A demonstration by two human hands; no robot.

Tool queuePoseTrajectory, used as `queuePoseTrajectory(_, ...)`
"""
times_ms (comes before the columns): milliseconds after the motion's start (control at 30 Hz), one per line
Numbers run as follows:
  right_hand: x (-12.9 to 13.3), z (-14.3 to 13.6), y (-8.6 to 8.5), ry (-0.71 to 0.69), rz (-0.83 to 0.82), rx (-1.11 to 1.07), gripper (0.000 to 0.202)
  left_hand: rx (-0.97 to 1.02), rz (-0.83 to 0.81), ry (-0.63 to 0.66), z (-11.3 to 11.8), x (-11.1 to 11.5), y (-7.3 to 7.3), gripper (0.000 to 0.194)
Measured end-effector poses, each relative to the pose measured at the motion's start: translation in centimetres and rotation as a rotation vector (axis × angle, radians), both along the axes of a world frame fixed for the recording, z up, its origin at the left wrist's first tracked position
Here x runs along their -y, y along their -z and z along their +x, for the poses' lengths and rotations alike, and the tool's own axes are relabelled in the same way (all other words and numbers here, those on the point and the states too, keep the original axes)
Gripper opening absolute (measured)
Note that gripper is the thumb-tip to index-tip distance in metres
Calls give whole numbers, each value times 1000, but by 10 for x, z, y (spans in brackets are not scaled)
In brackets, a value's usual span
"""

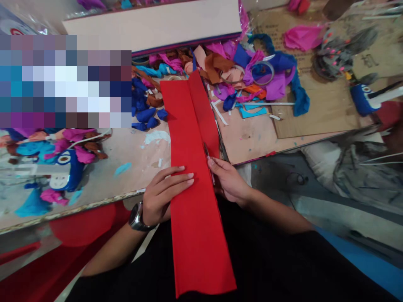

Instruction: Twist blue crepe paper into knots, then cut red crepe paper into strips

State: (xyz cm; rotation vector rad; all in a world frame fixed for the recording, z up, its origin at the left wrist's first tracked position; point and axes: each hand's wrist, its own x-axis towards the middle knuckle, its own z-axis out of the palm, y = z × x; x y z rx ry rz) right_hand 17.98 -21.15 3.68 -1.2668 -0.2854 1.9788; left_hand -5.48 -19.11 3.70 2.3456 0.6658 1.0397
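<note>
A long folded sheet of red crepe paper (195,218) runs from the table over the front edge to my lap. A slit parts its upper section from a strip (206,113) on the right. My left hand (165,191), with a watch on the wrist, lies over the sheet's left edge with fingers on top; its thumb is hidden. At the slit, my right hand (228,180) is closed round scissors (206,150), mostly hidden by the fingers, with the dark metal tip pointing away from me along the slit.
Crumpled coloured paper scraps (217,67) and tape rings (262,73) pile up behind the sheet. A long pale box (157,27) lies at the back. Flat cardboard (315,100) covers the right side. Blue glue guns (67,170) lie at both sides; a red chair (85,226) stands below.
</note>
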Motion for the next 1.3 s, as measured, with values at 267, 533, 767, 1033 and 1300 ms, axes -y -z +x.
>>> queuePoseTrajectory(267,1,-1,1,-9,34,-17,29,9,-1,17,-1,1,1,41)
queuePoseTrajectory(533,1,-2,2,38,43,-22,39,40,-2,13,0,2,-1,41)
queuePoseTrajectory(767,-4,-5,4,58,88,-21,43,48,-25,21,-1,4,0,42)
queuePoseTrajectory(1033,-7,-9,6,66,122,-12,41,39,-24,15,-3,7,1,43)
queuePoseTrajectory(1300,-6,-13,10,82,129,-1,34,50,-19,7,-4,9,2,45)
